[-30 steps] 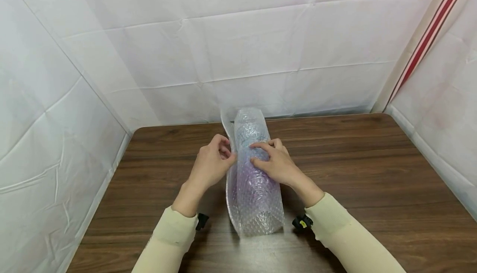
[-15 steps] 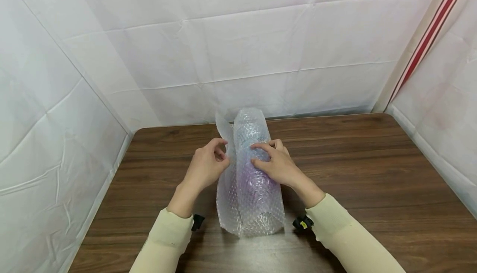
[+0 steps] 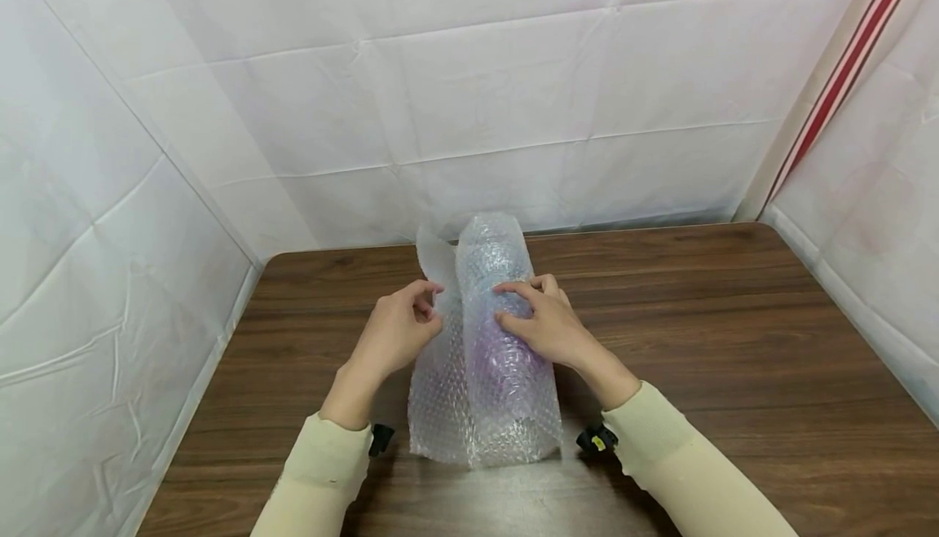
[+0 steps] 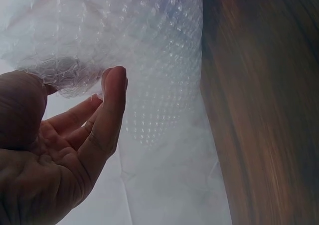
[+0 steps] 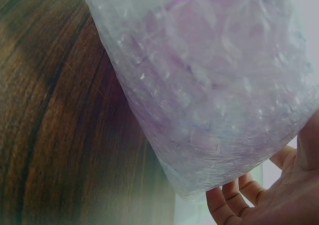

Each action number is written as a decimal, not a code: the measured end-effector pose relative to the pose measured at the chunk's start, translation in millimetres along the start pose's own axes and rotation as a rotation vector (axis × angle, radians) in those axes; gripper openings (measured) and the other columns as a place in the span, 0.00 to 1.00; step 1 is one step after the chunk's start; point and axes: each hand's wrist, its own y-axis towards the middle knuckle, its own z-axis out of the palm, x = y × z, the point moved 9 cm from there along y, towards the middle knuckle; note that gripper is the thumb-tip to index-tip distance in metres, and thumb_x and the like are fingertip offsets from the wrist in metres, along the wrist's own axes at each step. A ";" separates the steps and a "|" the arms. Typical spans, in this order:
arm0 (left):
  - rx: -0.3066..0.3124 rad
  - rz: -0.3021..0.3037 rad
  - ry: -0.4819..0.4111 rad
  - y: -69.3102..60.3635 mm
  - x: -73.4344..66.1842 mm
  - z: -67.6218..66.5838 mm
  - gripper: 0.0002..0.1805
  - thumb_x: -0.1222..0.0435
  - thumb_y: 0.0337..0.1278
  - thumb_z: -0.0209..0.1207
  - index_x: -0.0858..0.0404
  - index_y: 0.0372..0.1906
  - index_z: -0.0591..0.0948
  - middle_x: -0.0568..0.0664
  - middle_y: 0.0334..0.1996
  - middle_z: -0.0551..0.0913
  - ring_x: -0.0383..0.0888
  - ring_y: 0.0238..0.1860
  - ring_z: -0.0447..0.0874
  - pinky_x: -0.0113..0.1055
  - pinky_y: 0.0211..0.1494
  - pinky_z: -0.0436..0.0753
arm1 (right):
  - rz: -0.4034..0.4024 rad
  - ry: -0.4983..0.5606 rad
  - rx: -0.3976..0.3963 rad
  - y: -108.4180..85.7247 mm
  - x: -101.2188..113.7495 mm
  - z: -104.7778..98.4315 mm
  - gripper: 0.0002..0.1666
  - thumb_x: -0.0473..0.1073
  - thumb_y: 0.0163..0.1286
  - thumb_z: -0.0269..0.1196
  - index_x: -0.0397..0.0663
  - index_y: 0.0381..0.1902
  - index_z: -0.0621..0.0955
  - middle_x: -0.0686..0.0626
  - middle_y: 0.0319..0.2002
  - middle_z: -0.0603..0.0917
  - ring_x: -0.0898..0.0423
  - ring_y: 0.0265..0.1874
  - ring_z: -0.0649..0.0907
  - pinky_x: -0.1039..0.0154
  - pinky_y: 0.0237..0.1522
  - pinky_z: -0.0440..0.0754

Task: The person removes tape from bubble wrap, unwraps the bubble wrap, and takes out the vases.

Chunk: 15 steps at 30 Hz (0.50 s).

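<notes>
A roll of clear bubble wrap [image 3: 506, 366] lies lengthwise on the table, around a rounded thing tinted blue at the far end and purple at the near end. Its kind is hidden by the wrap. On the roll's left side, a loose flap of the wrap [image 3: 436, 407] stands out. My left hand [image 3: 392, 329] pinches this flap [image 4: 159, 100] by its edge between thumb and fingers. From the right, my right hand [image 3: 546, 317] holds the roll, thumb and index finger spread over its top. In the right wrist view, the fingers [image 5: 217, 205] curl at the purple-tinted bundle's edge [image 5: 214, 110].
The dark wood-grain table [image 3: 697, 341] extends to both sides of the roll. White sheeting [image 3: 469, 89] hangs behind and at both sides, with a red-striped band [image 3: 844, 81] at the right corner. A small black camera [image 3: 597, 439] sits at each wrist.
My left hand has moved left and slightly toward me, and the flap has swung out leftward, widening beside the roll. The right hand has stayed in place on the roll.
</notes>
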 end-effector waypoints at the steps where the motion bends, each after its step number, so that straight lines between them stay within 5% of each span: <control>1: 0.001 -0.001 -0.001 -0.1 0.7 -0.3 0.22 0.66 0.64 0.63 0.61 0.63 0.81 0.47 0.35 0.85 0.40 0.27 0.76 0.36 0.36 0.78 | 0.000 0.000 -0.001 0.0 0.1 -0.1 0.27 0.58 0.74 0.64 0.68 0.68 0.78 0.43 0.57 0.66 0.42 0.55 0.67 0.49 0.49 0.72; 15: 0.029 -0.032 0.023 -1.7 14.0 -1.3 0.22 0.68 0.62 0.63 0.62 0.61 0.81 0.49 0.37 0.82 0.41 0.31 0.78 0.37 0.38 0.80 | -0.003 0.004 -0.005 0.1 -0.9 0.9 0.27 0.58 0.73 0.64 0.69 0.68 0.79 0.43 0.59 0.66 0.42 0.57 0.67 0.47 0.50 0.73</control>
